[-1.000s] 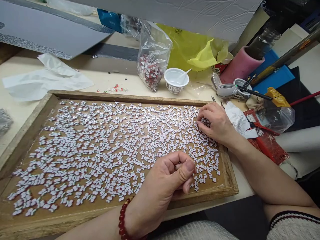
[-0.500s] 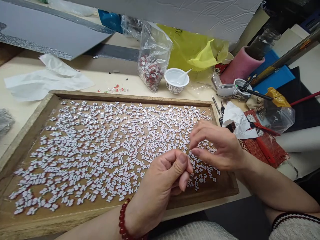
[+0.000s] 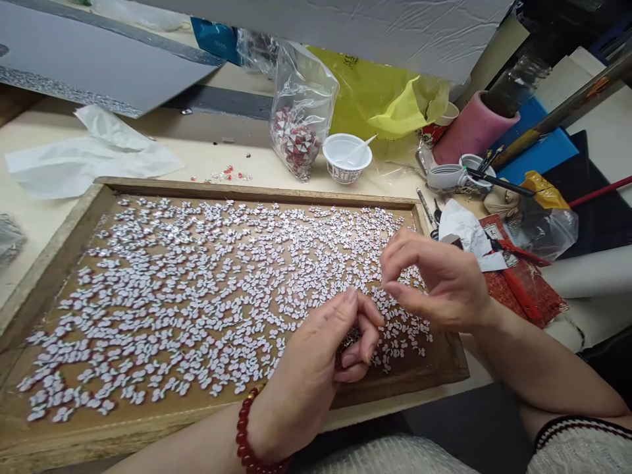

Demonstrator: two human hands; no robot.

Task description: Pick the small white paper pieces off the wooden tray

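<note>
A wooden tray [image 3: 257, 192] lies in front of me, covered with several small white-and-pink petal pieces [image 3: 197, 289]. My left hand [image 3: 320, 368], with a red bead bracelet on the wrist, hovers over the tray's near right part with fingers curled round a small dark cluster that I cannot make out. My right hand [image 3: 439, 280] is raised just above the tray's right side, thumb and forefinger pinched together close to the left hand's fingertips; what they pinch is too small to see.
Behind the tray stand a clear bag of red-and-white pieces [image 3: 299, 112], a white cup with a stick [image 3: 347, 157], a yellow bag [image 3: 385, 92] and a pink roll [image 3: 474, 128]. Crumpled paper [image 3: 467, 230], red-handled pliers [image 3: 518, 276] and tools lie at right. White plastic sheet [image 3: 89, 158] at left.
My right hand lifted off the pieces at the tray's far right and came toward the left hand, pinching. My left thumb has moved off the forefinger, opening the curl a little.
</note>
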